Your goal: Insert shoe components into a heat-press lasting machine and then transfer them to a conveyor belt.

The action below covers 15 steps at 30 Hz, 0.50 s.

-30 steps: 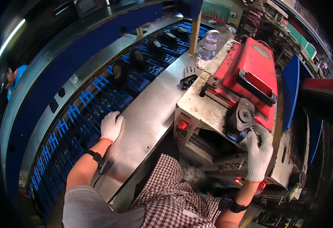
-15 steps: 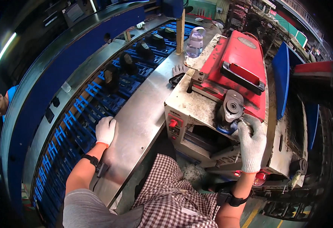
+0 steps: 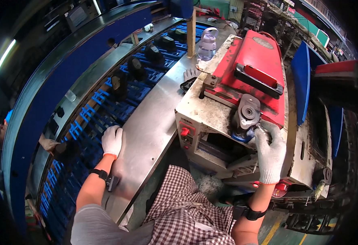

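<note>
At the far left, partly cut by the dark rim, a co-worker point(image 3: 3, 127) in blue sits behind a curved, smooth blue barrier point(image 3: 44, 96) edged with shiny metal. A co-worker's hand point(image 3: 48, 145) meets a dark rounded lump, too dim to identify. Blue slats point(image 3: 85, 114) form a ridged bed, with dark, blunt-ended shoes point(image 3: 136, 68) spaced along it.

The left hand point(image 3: 112, 141), in a white knitted glove with an orange cuff, lies palm down on the brushed metal table point(image 3: 146, 126); its fingers are loosely extended and it holds nothing visible. A brown-and-white checked cloth point(image 3: 179, 185) covers the person's lap in soft folds.

Farther up the table, a grey glove point(image 3: 191, 74) lies next to a dark, curved object. A see-through lilac bottle point(image 3: 207, 45) with a looped handle stands near a squared wooden post point(image 3: 191, 34).

The scuffed cream machine point(image 3: 205, 110) carries a glossy, boxy red lid point(image 3: 260, 53). At the lid's near end sits a smooth grey piece point(image 3: 249, 105), rounded, with a raised ring, above a blue base.

The right hand point(image 3: 270, 153), also in white knit, touches or nearly touches this piece's right side, fingers curled around a slim metallic part; whether it is gripped I cannot tell. Beyond stands a flat blue panel point(image 3: 301, 81).
</note>
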Available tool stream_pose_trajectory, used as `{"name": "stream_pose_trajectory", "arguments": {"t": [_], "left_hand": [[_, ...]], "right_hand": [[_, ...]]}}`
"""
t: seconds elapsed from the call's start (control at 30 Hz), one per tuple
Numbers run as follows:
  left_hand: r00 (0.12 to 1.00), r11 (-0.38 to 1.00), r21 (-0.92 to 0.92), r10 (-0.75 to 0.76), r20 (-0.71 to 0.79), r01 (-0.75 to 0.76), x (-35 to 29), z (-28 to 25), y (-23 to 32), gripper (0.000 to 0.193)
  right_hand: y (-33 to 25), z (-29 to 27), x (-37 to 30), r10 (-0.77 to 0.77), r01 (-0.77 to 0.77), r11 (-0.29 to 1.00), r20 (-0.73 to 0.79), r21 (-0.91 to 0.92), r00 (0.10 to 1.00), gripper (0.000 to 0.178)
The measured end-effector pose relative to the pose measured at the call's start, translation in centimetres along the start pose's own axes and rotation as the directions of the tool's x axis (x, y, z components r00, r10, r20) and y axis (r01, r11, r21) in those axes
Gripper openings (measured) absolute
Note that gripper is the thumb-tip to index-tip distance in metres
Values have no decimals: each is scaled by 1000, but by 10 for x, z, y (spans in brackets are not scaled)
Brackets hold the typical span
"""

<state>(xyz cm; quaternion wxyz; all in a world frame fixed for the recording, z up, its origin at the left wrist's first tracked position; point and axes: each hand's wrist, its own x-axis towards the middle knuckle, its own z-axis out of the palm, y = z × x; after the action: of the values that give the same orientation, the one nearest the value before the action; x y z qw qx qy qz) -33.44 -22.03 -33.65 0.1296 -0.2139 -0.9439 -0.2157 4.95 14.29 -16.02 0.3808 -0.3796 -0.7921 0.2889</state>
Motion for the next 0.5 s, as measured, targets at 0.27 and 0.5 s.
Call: {"name": "stream_pose_trajectory", "arguments": {"t": [0.27, 0.5], "left_hand": [[756, 883, 2, -400, -518, 469, 13, -30, -83, 57], [108, -8, -946, -993, 46, 324, -4, -126, -298, 95]], "right_hand": [[21, -7, 4, -41, 41, 999, 21, -7, 999, 28], [38, -1, 15, 92, -94, 995, 100, 16, 991, 34]]}}
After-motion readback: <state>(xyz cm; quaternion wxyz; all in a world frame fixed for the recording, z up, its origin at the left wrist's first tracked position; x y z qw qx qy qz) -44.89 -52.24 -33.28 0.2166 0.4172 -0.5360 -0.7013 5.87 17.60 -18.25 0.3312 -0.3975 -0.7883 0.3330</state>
